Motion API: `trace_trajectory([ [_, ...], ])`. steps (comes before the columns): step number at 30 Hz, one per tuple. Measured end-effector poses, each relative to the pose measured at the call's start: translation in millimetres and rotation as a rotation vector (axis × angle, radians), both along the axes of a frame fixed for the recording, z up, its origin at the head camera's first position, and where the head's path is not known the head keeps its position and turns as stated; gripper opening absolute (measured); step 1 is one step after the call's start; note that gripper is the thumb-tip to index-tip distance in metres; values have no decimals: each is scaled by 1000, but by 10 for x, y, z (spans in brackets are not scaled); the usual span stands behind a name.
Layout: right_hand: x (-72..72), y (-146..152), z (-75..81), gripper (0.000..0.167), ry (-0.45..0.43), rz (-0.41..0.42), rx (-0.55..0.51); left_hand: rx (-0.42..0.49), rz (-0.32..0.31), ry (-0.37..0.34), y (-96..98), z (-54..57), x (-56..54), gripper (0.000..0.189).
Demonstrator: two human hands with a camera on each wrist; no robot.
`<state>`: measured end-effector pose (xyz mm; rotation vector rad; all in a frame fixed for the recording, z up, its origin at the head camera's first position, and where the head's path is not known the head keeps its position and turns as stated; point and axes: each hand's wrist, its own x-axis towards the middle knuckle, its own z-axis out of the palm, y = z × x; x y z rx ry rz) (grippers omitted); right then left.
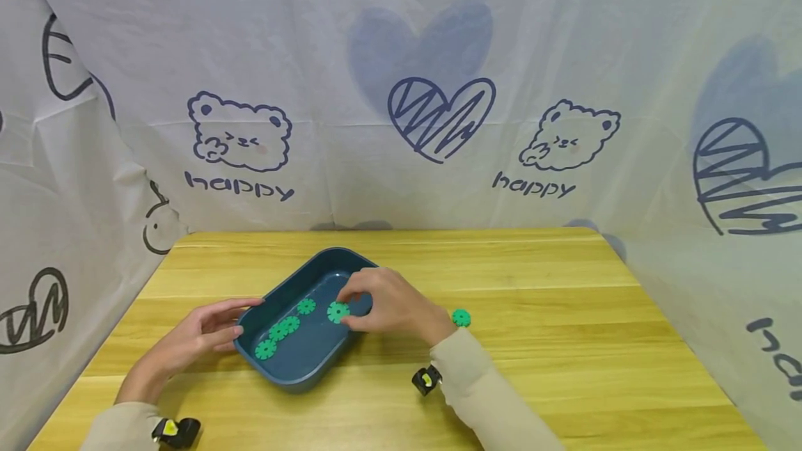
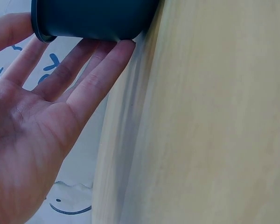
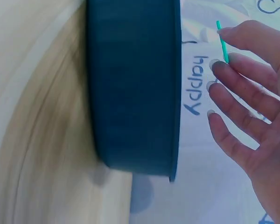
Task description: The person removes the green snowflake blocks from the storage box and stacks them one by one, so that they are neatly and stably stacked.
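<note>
A dark blue plastic bin [image 1: 297, 380] sits slanted on the table, with several green notched discs [image 1: 266, 349] lying along its left side. The left hand [image 1: 195, 337] touches the bin's left end near the rim, its fingers fairly straight; in the left wrist view they meet the outer wall [image 2: 95, 18]. Over the bin's right side, the right hand [image 1: 395, 301] pinches one green notched disc [image 1: 337, 312] between thumb and forefinger. The right wrist view shows that disc [image 3: 223, 43] edge-on, above the rim, with the other fingers loosely bent.
Another green disc [image 1: 461, 317] lies on the wooden table [image 1: 564, 339], right of the bin and close to the right wrist. White cloth [image 1: 351, 179] printed with hearts and bears hangs behind the table and at both sides. Each wrist wears a small black camera [image 1: 427, 380].
</note>
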<state>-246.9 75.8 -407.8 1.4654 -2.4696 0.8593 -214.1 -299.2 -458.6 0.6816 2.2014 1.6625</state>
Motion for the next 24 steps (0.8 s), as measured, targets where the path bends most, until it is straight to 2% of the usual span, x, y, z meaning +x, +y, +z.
trace_trajectory([
  [17,10,564,-55,18,51,-92,-117,-3,-13,33,-13,-10,-10,48],
  [24,1,836,-131,18,-5,-173,-118,-13,-4,33,-12,-8,-5,48],
])
